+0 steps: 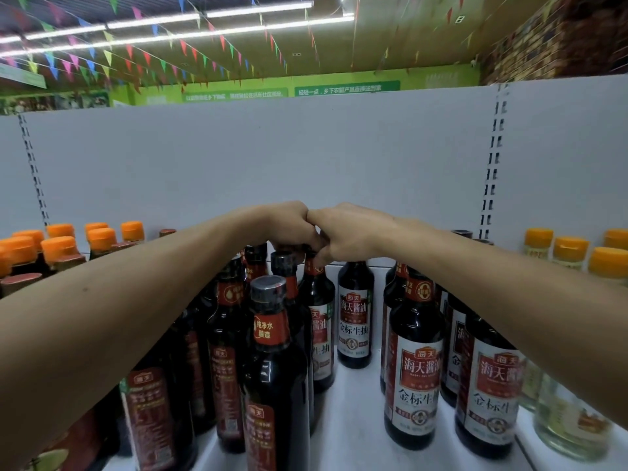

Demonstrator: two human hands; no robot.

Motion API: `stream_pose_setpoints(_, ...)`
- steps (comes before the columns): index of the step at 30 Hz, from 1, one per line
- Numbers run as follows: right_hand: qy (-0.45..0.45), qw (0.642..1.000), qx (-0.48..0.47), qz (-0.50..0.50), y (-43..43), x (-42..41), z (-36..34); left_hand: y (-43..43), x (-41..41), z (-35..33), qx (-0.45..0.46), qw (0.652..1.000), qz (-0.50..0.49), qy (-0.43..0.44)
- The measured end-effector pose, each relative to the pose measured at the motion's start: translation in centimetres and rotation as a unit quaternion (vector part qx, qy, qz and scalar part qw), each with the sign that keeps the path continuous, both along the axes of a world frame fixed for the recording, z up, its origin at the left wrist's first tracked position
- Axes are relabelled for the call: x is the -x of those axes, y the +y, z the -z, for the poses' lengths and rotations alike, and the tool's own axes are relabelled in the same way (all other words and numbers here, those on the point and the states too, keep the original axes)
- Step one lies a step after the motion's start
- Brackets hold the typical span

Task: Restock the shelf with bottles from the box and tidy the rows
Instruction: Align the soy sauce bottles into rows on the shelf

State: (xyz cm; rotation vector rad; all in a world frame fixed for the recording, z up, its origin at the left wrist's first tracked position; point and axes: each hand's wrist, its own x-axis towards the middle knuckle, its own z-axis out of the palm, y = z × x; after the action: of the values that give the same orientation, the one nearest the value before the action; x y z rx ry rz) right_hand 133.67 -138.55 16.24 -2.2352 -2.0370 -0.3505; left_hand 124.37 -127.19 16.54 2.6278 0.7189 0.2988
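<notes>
Dark soy sauce bottles with red and white labels stand in rows on the white shelf [353,419]. Both my arms reach over them toward the back. My left hand [289,227] curls down over the cap of a dark bottle [255,263] in the back of the middle row. My right hand [346,232] touches the left one and its fingers pinch the neck of another bottle [316,300]. One bottle [355,314] stands alone behind a gap. The box is out of view.
Bottles with orange caps [61,249] fill the shelf at the left. Pale bottles with orange caps [571,253] stand at the right. A grey back panel [272,158] closes the shelf behind. A strip of bare shelf runs between the two dark bottle groups.
</notes>
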Motion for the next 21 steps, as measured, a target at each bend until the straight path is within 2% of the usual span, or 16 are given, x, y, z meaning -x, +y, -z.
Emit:
stream_pose_setpoints(8,-0.027,0.999,-0.012,0.011,-1.2,-1.1,0.2,-1.1,-1.0,0.1,0.027,0.999,0.031,0.010)
stream_pose_setpoints(21,-0.015,0.999,-0.022,0.026,-2.2,-2.4,0.2,-1.9,-2.1,0.0,0.035,0.998,0.041,0.013)
